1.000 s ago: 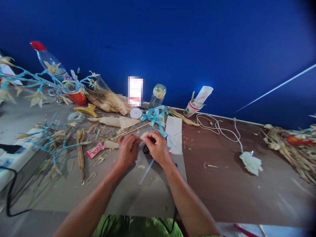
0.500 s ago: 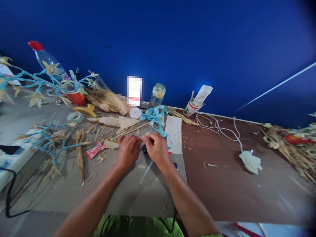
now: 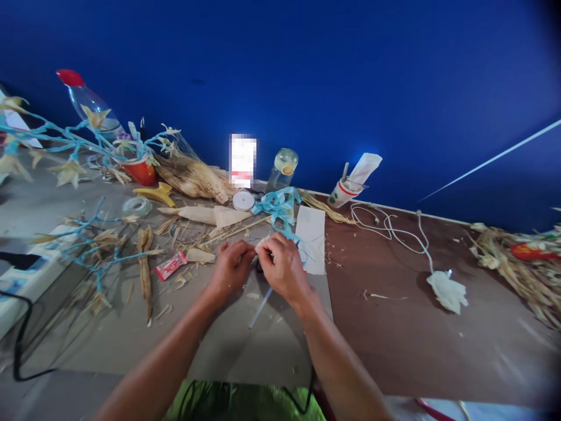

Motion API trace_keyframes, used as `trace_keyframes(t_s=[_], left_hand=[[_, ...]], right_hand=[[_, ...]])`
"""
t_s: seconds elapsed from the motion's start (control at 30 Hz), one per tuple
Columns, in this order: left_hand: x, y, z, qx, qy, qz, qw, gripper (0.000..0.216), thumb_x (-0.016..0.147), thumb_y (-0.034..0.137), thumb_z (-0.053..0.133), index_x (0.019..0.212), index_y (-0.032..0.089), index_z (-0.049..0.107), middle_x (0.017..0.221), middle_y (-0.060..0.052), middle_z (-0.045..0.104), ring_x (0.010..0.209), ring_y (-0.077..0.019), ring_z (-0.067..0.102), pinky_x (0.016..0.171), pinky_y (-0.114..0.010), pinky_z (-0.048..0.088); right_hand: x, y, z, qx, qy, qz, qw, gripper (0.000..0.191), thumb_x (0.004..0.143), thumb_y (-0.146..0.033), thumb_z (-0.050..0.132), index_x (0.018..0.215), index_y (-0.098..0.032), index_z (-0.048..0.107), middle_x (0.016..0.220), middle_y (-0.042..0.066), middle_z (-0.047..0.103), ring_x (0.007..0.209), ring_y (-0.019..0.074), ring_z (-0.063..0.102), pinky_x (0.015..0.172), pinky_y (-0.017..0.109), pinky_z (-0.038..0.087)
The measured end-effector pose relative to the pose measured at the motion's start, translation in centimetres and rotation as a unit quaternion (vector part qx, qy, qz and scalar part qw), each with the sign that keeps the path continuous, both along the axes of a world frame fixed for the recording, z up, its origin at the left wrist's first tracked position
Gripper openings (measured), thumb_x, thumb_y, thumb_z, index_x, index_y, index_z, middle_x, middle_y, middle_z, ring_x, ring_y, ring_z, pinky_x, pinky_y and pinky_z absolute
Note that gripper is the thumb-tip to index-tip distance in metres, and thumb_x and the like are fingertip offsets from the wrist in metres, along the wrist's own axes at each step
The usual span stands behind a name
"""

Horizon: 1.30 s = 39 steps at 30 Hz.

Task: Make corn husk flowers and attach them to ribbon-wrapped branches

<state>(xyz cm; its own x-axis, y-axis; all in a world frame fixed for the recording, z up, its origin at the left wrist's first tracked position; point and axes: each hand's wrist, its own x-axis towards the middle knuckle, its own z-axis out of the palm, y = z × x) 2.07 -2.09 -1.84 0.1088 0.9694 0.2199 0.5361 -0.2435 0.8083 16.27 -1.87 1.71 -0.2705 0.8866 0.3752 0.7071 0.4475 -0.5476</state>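
My left hand (image 3: 231, 266) and my right hand (image 3: 283, 263) meet over the middle of the table, fingertips pinched close together. A small pale piece (image 3: 263, 241), like dried husk, shows at the fingertips of my right hand. Whatever my left fingers pinch is hidden. Below the hands a translucent stick (image 3: 260, 308) lies on the grey table cover, and a dark object beneath the fingers is mostly covered. Light blue ribbon (image 3: 280, 206) lies just beyond my right hand, beside a white sheet of paper (image 3: 312, 231). Left of my left hand are a husk scrap (image 3: 200, 256) and a red-and-white packet (image 3: 170, 266).
Blue-stemmed husk flowers (image 3: 94, 252) and a power strip (image 3: 33, 269) lie left. Behind are a red cup (image 3: 142, 171), tape roll (image 3: 137, 206), white spool (image 3: 243, 200), glass jar (image 3: 283, 169) and white cup (image 3: 340, 193). A white cord (image 3: 392, 237) and crumpled tissue (image 3: 447, 290) lie right.
The pinching fingers have shifted slightly, and the small pale piece now shows more at my right fingertips. The whole view has drifted a little; the table items stay put.
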Motion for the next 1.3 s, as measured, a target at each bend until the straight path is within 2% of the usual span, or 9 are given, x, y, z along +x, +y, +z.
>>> trace_keyframes(t_s=[0.1,0.23,0.37,0.5,0.73,0.93,1.3], left_hand=[[0.0,0.1,0.2,-0.062,-0.081,-0.029,0.994,0.023,0.083,0.031,0.048,0.073,0.015,0.062,0.067,-0.001,0.059,0.067,-0.0151,0.051,0.069,-0.029,0.038],[-0.3,0.2,0.1,-0.144,-0.189,-0.069,0.969,0.023,0.080,0.035,0.052,0.076,0.014,0.062,0.067,-0.001,0.058,0.066,-0.0136,0.049,0.064,-0.025,0.038],[-0.5,0.3,0.1,-0.195,-0.242,-0.086,0.947,0.026,0.076,0.039,0.057,0.074,0.013,0.061,0.063,0.001,0.054,0.061,-0.0117,0.045,0.060,-0.024,0.036],[-0.5,0.4,0.5,-0.221,-0.248,-0.085,0.939,0.027,0.073,0.040,0.059,0.071,0.013,0.060,0.061,0.001,0.052,0.058,-0.0109,0.043,0.057,-0.024,0.034],[-0.4,0.4,0.7,-0.219,-0.237,-0.092,0.942,0.027,0.073,0.041,0.058,0.067,0.014,0.057,0.058,0.001,0.049,0.057,-0.0106,0.041,0.055,-0.024,0.033],[-0.4,0.2,0.7,-0.229,-0.235,-0.106,0.939,0.029,0.074,0.042,0.057,0.066,0.014,0.056,0.058,0.001,0.049,0.055,-0.0098,0.040,0.053,-0.023,0.032],[-0.5,0.3,0.2,-0.253,-0.248,-0.131,0.926,0.036,0.075,0.049,0.058,0.067,0.014,0.056,0.059,0.000,0.050,0.056,-0.0101,0.042,0.054,-0.023,0.033]], right_hand=[[0.3,0.1,0.3,-0.003,0.001,0.015,1.000,0.015,0.086,-0.017,0.049,0.073,-0.018,0.057,0.077,0.003,0.057,0.077,0.0157,0.053,0.071,0.027,0.037],[0.7,0.1,0.4,-0.011,-0.001,0.019,1.000,0.015,0.086,-0.017,0.050,0.073,-0.018,0.057,0.076,0.003,0.056,0.074,0.0155,0.052,0.069,0.027,0.037],[0.8,0.2,0.4,-0.021,0.003,0.020,1.000,0.016,0.086,-0.017,0.049,0.073,-0.018,0.057,0.076,0.003,0.056,0.075,0.0156,0.052,0.069,0.027,0.038],[0.7,0.1,0.4,-0.029,-0.001,0.026,0.999,0.016,0.087,-0.017,0.048,0.074,-0.018,0.058,0.078,0.003,0.056,0.076,0.0161,0.052,0.071,0.028,0.038],[0.9,0.0,0.4,-0.051,-0.020,0.055,0.997,0.013,0.086,-0.013,0.046,0.081,-0.018,0.057,0.085,0.005,0.055,0.083,0.0177,0.052,0.076,0.029,0.039],[1.3,0.1,0.4,-0.058,-0.041,0.087,0.994,0.016,0.085,-0.011,0.043,0.085,-0.017,0.057,0.086,0.006,0.054,0.082,0.0181,0.051,0.076,0.030,0.040],[1.4,0.3,0.2,-0.035,-0.051,0.103,0.993,0.019,0.087,-0.012,0.040,0.086,-0.016,0.058,0.086,0.007,0.054,0.080,0.0184,0.051,0.075,0.030,0.039]])
